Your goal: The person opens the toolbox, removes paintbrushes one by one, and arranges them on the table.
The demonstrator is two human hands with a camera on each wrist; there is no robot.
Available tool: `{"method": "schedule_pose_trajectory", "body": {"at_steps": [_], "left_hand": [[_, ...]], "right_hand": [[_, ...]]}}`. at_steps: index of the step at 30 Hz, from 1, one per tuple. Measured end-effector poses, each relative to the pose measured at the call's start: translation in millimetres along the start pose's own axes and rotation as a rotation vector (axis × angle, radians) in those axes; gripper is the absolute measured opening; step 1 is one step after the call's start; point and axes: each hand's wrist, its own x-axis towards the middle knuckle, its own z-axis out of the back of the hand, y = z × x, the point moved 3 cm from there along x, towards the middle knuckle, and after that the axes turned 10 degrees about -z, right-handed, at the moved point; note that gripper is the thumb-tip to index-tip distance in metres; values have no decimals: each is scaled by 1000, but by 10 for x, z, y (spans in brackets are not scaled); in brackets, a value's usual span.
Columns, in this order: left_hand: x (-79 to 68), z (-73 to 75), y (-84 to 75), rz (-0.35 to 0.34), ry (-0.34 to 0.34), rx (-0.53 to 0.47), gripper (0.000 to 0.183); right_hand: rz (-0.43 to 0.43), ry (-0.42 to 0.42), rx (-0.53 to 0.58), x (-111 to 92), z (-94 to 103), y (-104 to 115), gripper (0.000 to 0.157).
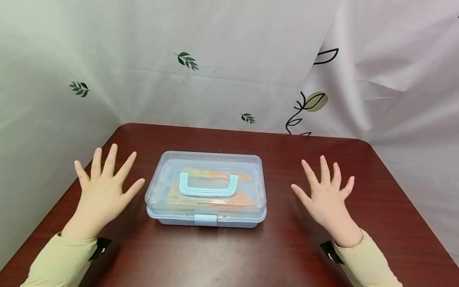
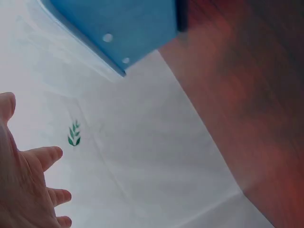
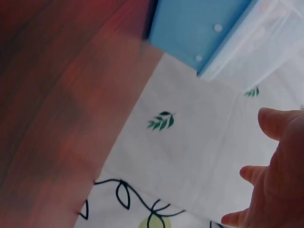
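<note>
A plastic storage box (image 1: 172,167) with a clear lid and a light blue base sits on the table, its lid closed. On the lid lies a light blue handle (image 1: 208,193), and a light blue latch (image 1: 205,220) is at the front. Orange and yellowish long items, blurred by the lid, show inside. To the box's left my left hand (image 1: 102,195) is spread with straight fingers, apart from the box. My right hand (image 1: 328,201) is spread likewise to its right, holding nothing. Both wrist views show the blue side of the box (image 2: 118,28) beyond the hands.
The dark red-brown table (image 1: 222,255) has rounded far corners. A pale cloth (image 1: 222,91) printed with leaves hangs behind it and along both sides. Dark straps (image 1: 100,248) are at the cuffs of the light sleeves.
</note>
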Motion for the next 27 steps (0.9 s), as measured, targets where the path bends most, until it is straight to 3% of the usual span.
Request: {"method": "schedule_pose_trajectory", "body": {"at_steps": [4,10,13,15,21,27], "left_hand": [[32,34,-106,-70,-36,-11,68],[68,74,-313,-317,-159,-102,69],[66,81,-387,-380,-168,-171,63],[53,85,-419,-367,-142,-217,57],[4,46,-468,-230,-29,-383,57],[-8,-38,-467,-153,-22,-565,55]], "right_hand": [[36,3,8,-15,-40,117,67],[113,-8,14,-20,-90,315,67],[158,-16,9,-34,-112,409,67],[190,-24,6,-52,-121,466,65],[309,-112,62,-101,-108,616,55],[497,-261,184,-130,-52,772,46]]}}
